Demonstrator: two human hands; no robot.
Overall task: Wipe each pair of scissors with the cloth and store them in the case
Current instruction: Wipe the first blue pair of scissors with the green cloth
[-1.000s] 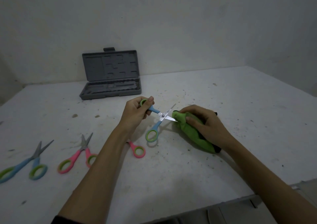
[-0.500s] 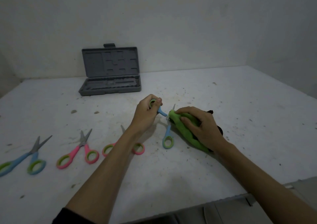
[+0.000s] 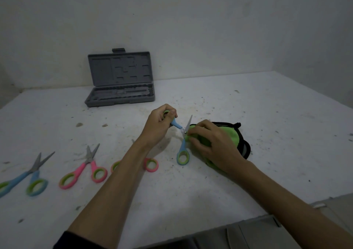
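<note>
Scissors with blue handles [image 3: 182, 143] sit between the two hands near the middle of the white table [image 3: 267, 124], blades spread wide apart. The left hand [image 3: 159, 123] pinches the upper handle ring, fingers curled shut around it, and holds that handle up off the surface. The other handle slants down toward the person, its green-lined ring at or just above the tabletop. One blade points up and away, bare; the other disappears under the green cloth [image 3: 225, 136].

The right hand [image 3: 210, 145] lies on the cloth, fingers bent and pressing the bunched fabric against the hidden blade just beside the pivot screw. The cloth has a dark black edge showing at its far and right side.

Left of the held pair, three more pairs lie on the table. A pink pair [image 3: 150, 164] is mostly hidden under the left forearm, only its rings and a blade tip showing. Another pink pair [image 3: 86, 168] lies further left, blades slightly apart, and a second blue pair [image 3: 28, 178] lies near the left edge.

The grey case [image 3: 120, 80] stands open at the far side of the table, well apart from both hands, lid upright against the wall.
</note>
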